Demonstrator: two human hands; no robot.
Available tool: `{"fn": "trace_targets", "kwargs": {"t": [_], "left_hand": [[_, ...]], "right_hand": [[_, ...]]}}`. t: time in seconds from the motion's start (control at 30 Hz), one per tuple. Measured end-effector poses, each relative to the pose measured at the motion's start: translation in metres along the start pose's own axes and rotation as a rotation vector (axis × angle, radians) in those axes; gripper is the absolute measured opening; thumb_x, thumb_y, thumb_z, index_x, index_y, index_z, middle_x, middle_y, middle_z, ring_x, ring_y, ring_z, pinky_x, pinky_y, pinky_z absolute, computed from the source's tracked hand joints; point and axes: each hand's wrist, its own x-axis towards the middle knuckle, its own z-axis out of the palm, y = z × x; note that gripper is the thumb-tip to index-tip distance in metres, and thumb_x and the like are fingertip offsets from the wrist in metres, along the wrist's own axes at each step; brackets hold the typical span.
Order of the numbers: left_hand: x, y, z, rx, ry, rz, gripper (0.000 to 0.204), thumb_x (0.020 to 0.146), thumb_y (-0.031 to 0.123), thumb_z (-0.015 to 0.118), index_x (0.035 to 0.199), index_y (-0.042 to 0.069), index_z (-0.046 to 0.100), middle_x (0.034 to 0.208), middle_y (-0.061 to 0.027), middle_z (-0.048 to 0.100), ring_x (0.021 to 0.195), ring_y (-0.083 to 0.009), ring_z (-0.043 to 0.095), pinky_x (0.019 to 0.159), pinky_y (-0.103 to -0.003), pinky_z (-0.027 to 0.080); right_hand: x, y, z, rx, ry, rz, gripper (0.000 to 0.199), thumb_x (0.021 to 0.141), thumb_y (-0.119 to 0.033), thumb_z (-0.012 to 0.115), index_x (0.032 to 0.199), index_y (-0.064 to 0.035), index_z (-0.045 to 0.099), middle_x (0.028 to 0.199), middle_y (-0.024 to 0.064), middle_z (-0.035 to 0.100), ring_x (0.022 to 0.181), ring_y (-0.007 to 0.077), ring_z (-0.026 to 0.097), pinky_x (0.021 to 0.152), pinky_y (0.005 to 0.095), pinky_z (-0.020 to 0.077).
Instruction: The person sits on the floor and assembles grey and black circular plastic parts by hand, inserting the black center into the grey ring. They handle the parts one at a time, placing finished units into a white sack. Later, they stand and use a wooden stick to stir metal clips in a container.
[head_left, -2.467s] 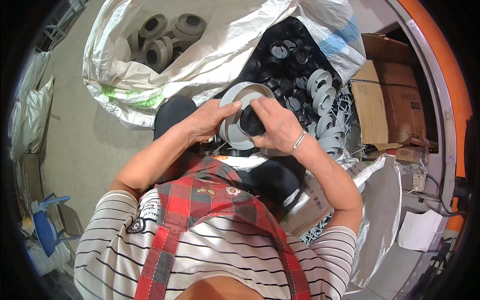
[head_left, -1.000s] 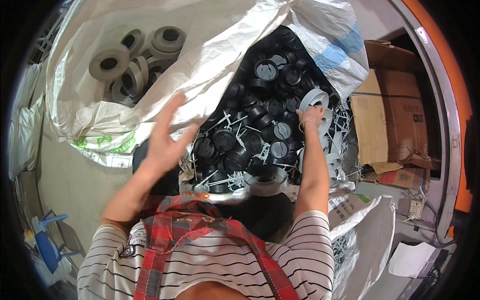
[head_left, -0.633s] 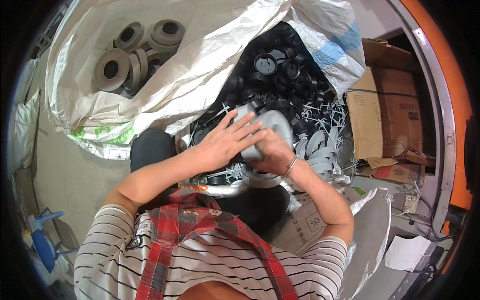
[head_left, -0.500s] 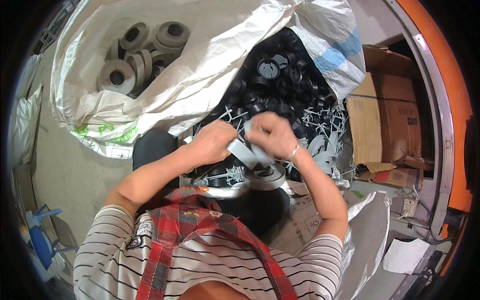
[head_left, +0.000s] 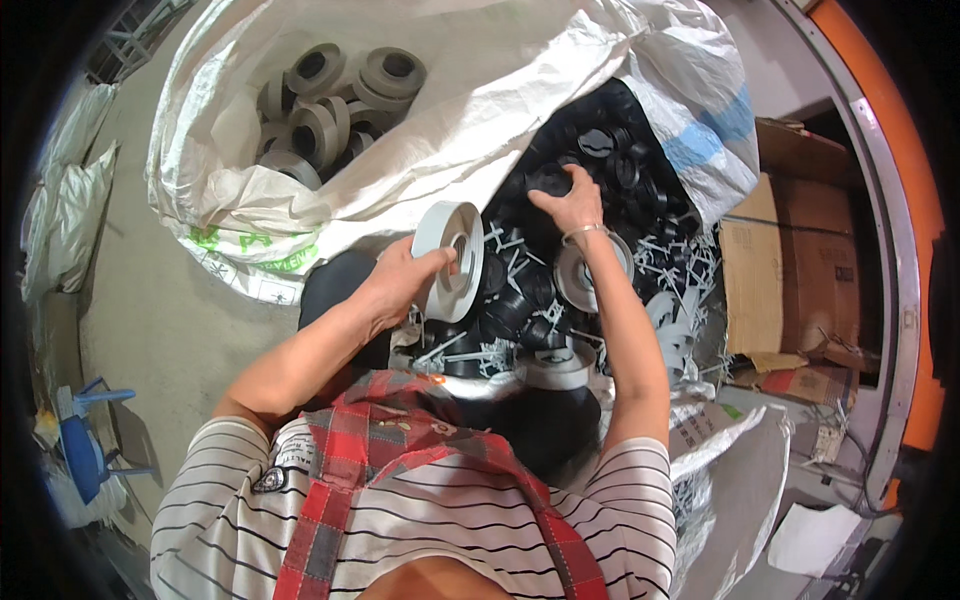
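I have the left hand (head_left: 398,284) between 9 and 10 o'clock of my remote view's centre, pinching a pale grey flanged plastic ring (head_left: 432,232), tilted on edge at 11, with the thumb toward its hub; the other fingers are partly hidden, so I cannot tell how they sit. The right hand (head_left: 574,206), between 1 and 2, has thumb and fingers spread about a round black plastic cap (head_left: 549,180) in a heap of similar caps (head_left: 625,172); contact I cannot tell. A second pale grey plastic ring (head_left: 572,275) shows below that wrist, near 3. I judge the wrist could snag that ring, a hurried grab could send loose caps rolling, and a weak thumb could let the tilted ring slip
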Motion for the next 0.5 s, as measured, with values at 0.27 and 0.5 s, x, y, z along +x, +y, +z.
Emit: {"fn": "trace_targets", "kwargs": {"t": [0.27, 0.5], "left_hand": [[-0.026, -0.008, 0.034, -0.315, -0.240, 0.079, 0.036, 0.094, 0.022, 0.057, 0.120, -0.001, 0.051, 0.109, -0.0078, 0.061, 0.096, -0.0151, 0.061, 0.085, -0.034, 0.051], [-0.062, 0.007, 0.021, -0.176, -0.360, 0.062, 0.041, 0.092, 0.023, 0.059, 0.126, 0.003, 0.047, 0.112, -0.0052, 0.058, 0.099, -0.0146, 0.058, 0.086, -0.033, 0.049]], "right_hand": [[-0.140, -0.070, -0.048, 0.127, -0.246, -0.383, 0.079, 0.060, -0.021, 0.079, 0.130, -0.0043, 0.045, 0.112, 0.0193, 0.050, 0.105, 0.0380, 0.051, 0.091, 0.0407, 0.0458], [-0.169, -0.092, -0.066, -0.142, -0.195, -0.824, 0.080, 0.054, -0.012, 0.078, 0.128, -0.0092, 0.045, 0.116, 0.0167, 0.048, 0.106, 0.0377, 0.047, 0.087, 0.0414, 0.0476]]}}
